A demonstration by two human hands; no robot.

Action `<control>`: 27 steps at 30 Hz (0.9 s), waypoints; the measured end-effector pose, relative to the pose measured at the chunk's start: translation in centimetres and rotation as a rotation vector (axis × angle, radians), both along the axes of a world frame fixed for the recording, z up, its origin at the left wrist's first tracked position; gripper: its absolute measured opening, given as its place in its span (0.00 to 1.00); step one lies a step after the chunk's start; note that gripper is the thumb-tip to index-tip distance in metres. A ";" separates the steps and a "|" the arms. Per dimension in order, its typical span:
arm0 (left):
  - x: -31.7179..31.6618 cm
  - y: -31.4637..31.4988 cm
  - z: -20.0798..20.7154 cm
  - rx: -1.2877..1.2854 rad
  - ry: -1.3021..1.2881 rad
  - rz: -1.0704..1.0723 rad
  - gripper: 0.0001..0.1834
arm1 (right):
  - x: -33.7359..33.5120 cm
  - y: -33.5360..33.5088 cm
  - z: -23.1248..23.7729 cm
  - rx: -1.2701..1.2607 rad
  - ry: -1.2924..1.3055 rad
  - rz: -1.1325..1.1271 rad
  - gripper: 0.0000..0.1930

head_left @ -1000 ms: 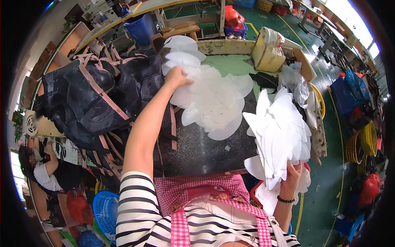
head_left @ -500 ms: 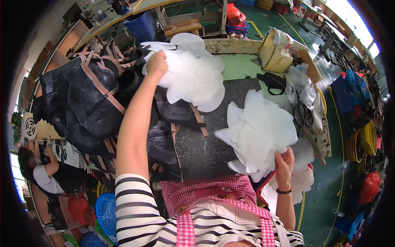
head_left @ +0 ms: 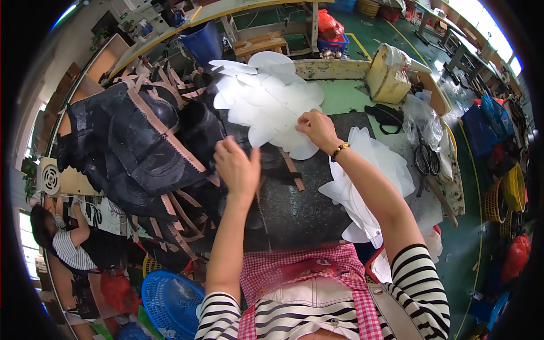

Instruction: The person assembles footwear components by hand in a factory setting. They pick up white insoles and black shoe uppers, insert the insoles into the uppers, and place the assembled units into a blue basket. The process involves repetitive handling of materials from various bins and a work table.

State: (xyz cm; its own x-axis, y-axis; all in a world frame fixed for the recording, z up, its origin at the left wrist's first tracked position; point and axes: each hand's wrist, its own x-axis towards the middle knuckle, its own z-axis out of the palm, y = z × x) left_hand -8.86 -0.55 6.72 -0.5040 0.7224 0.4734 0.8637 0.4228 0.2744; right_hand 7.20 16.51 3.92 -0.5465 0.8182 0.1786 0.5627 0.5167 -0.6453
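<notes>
Two fanned piles of thin, whitish, translucent rounded sheets lie on the dark worktop [head_left: 300,218]. My right hand [head_left: 318,131], with a beaded bracelet at the wrist, reaches to the near right edge of the far pile [head_left: 269,96]. Its thumb and fingertips pinch together at a sheet there. Under my right forearm spreads the nearer pile [head_left: 362,181], partly hidden by the arm. My left hand [head_left: 238,169] hovers empty near the black pieces, thumb apart from the fingers. A heap of black pieces with pinkish zigzag-edged strips [head_left: 130,136] fills the left of the worktop.
Black-handled scissors [head_left: 425,160], a clear plastic bag [head_left: 422,119] and a yellowish block [head_left: 387,73] lie along the right edge. A blue basket [head_left: 170,300] stands at the lower left. Another person [head_left: 73,238] sits beyond the heap. A blue bin [head_left: 203,42] is behind.
My left hand has left the far pile and come nearer. My right hand has let go of the nearer pile and crossed to the far pile's edge.
</notes>
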 end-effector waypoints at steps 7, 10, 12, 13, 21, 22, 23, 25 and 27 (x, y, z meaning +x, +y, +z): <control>-3.4 3.1 0.6 -0.025 -0.322 0.125 0.28 | -1.3 -0.4 -2.0 0.338 -0.111 0.099 0.04; -3.3 4.0 4.9 -0.062 -0.172 -0.062 0.19 | -0.7 -0.6 -2.1 0.163 0.030 0.014 0.03; -4.3 4.4 8.8 0.029 0.356 -0.101 0.12 | -1.0 -0.5 -2.3 0.125 0.057 0.012 0.04; -5.0 4.4 11.2 0.122 0.544 -0.129 0.11 | -1.1 -0.1 -2.6 0.144 0.041 0.010 0.04; -2.0 -9.3 32.4 0.160 0.059 -0.779 0.18 | 1.1 -1.9 3.9 -0.156 0.182 0.364 0.09; -1.6 -10.3 32.3 0.235 -0.086 -0.813 0.19 | 4.4 -3.5 5.9 -0.225 0.184 0.467 0.08; -1.1 -11.0 32.0 0.308 -0.231 -0.844 0.21 | 7.8 -5.6 7.7 -0.289 0.192 0.566 0.07; -1.4 -12.4 32.5 0.109 -0.135 -0.845 0.21 | 15.4 -10.7 9.6 -0.382 0.013 0.781 0.07; -1.2 -12.5 32.1 -0.189 -0.239 -0.968 0.21 | 20.8 -16.0 9.4 -0.758 -0.502 0.813 0.09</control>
